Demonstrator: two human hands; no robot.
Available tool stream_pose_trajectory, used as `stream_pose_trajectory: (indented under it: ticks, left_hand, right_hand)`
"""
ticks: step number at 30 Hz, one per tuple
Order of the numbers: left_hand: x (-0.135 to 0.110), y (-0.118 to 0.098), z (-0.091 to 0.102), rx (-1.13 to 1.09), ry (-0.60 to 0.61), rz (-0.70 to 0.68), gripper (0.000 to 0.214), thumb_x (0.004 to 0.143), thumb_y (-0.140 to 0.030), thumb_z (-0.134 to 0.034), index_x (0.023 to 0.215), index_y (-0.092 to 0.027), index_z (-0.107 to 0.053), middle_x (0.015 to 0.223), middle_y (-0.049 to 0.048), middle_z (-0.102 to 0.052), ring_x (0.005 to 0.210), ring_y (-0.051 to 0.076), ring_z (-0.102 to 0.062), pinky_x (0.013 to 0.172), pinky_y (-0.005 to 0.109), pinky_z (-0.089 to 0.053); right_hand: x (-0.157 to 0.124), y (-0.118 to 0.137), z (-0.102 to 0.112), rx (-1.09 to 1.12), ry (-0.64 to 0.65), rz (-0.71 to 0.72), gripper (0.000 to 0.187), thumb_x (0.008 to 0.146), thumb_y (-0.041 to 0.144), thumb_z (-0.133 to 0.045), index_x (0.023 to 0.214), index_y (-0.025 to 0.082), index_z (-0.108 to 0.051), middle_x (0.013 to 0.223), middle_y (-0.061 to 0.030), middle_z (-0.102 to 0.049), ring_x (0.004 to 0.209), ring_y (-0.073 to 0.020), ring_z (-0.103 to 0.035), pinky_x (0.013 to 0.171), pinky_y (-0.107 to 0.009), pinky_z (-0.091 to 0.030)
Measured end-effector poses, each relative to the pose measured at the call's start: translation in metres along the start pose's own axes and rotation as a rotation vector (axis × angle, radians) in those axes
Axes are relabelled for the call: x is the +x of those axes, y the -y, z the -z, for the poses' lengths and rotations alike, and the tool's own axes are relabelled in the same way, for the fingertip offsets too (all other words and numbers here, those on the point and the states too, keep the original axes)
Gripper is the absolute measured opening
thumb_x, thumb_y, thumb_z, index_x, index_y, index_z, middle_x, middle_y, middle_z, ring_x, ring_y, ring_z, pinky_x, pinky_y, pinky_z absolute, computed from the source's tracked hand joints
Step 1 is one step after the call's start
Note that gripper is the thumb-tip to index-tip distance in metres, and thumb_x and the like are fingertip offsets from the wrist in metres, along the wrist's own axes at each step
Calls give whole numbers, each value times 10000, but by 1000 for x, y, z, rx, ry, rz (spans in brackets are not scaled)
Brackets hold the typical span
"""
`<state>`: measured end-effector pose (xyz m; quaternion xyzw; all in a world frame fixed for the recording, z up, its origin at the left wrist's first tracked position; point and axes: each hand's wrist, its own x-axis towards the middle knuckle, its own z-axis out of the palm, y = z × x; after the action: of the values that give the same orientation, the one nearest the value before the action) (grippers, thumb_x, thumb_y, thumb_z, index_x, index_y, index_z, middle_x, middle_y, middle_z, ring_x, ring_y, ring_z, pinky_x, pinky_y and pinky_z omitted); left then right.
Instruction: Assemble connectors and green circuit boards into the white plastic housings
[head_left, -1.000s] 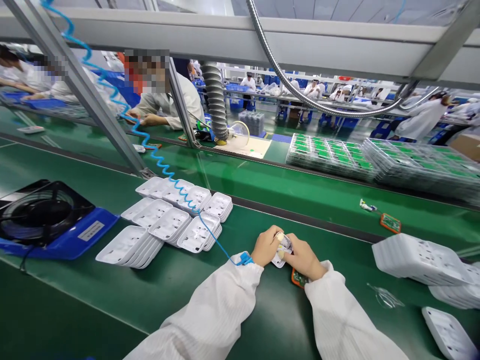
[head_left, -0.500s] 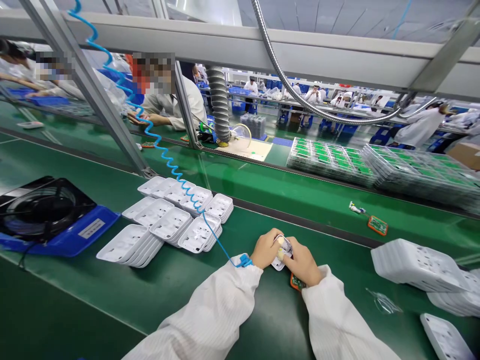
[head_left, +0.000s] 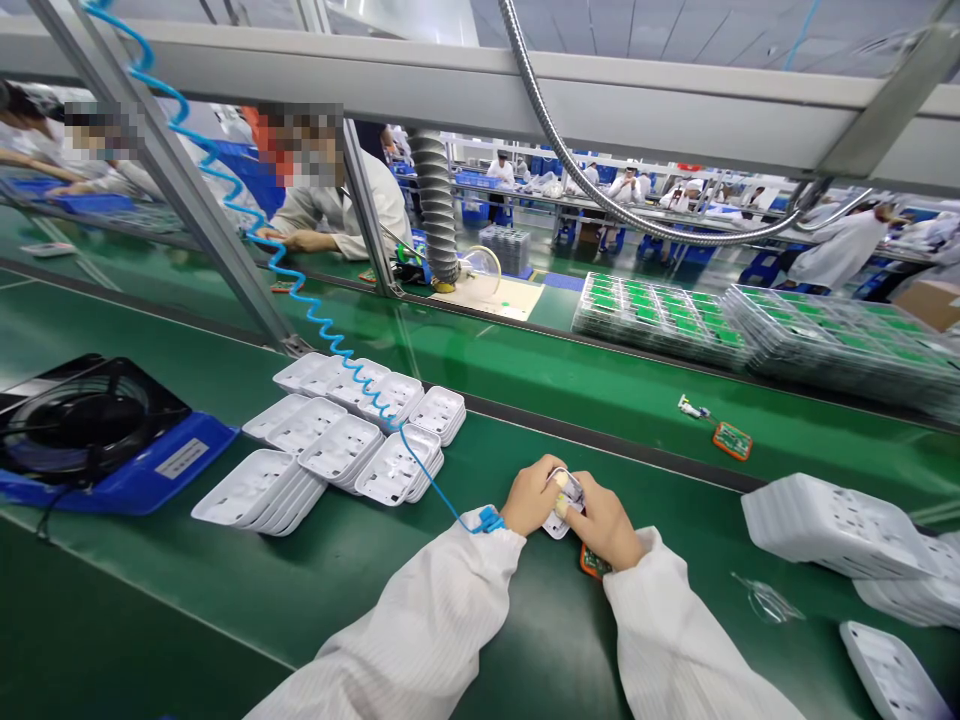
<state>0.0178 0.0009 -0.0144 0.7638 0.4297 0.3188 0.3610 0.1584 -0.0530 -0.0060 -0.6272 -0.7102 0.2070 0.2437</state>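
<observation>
Between my two hands is a small white plastic housing (head_left: pixel 556 526), its lower end showing below my thumbs. My left hand (head_left: pixel 531 497) grips its left side, fingers curled round the far edge. From the other side my right hand (head_left: pixel 606 520) is closed on the same housing. Both thumbs, which wear pale finger cots, press on its inner face; what lies under them is hidden. A circuit board with an orange rim (head_left: pixel 594 563) lies on the bench, partly covered by my right hand. A blue coiled cord (head_left: pixel 431 475) runs to my left wrist.
Stacks of white housings (head_left: pixel 341 445) stand left, more stacked housings (head_left: pixel 836 530) right. A black fan on a blue base (head_left: pixel 112 430) sits far left. Beyond the dark edge, an orange-rimmed board (head_left: pixel 732 441) lies on the green belt (head_left: pixel 510 380). A clear plastic piece (head_left: pixel 769 600) lies right.
The orange-rimmed board and its attached white piece on the belt have shifted left. My hands stay in nearly the same place on the white housing.
</observation>
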Motion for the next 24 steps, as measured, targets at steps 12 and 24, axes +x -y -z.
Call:
stream_pose_trajectory:
  ticks: [12,24]
  left_hand:
    - [0,1,-1,-8,9,6,211,787,-191,-381,914,-191,-548,872,4,-630,801,140,-570,716,235,-400]
    - [0,0,1,-9,12,11,210,791,-198,-378,916,-197,-548,876,2,-629,808,142,-570,725,239,-400]
  right_hand:
    - [1,-1,-1,0,9,-7,235,812,361,-466,985,203,-482,847,-19,-590,724,-170,-549,632,-250,-353]
    - [0,-3,-2,-14,12,-9,251,813,369,-464,994,196,-482,853,-26,-590,728,-172,-550,630,-249,-354]
